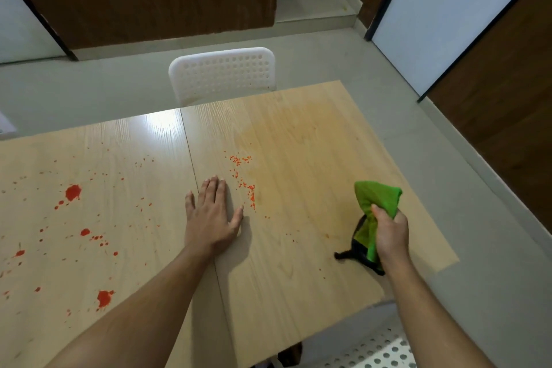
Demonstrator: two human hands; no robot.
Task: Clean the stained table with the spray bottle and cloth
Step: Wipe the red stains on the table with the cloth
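I've got the bunched green microfibre cloth with a dark edge [377, 203] gripped in my right hand [390, 236], fingers curled round its middle; top of the cloth sticks up above the fist, dark tail touches or nearly touches the light wood-grain worktop [298, 293] near its right edge; cloth looks lifted rather than pressed flat. My left hand [210, 218] lies flat and released, palm down, fingers straight, right by the seam between the two panels; it holds nothing, just bracing.

Spray bottle: not in view, can't say where it is.

Stains: the right panel carries only a pale orange smeared film [298, 128] toward the far side plus a line of small red-orange specks [248, 185] just beside my left fingertips; the left panel has big red splats [73, 192] and scatter all over, looks untouched.

My read: wiping step is under way, right panel mostly done, left panel not yet; maybe a third along.

Next move calls for: setting the cloth flat, sweeping through the specks by my left hand, left hand clear of the path; then the left panel likely needs spray first; risk is smearing red into a wider film, so fold to a clean face.

White perforated plastic chair [222, 73] stands at the far side; second one at near right.
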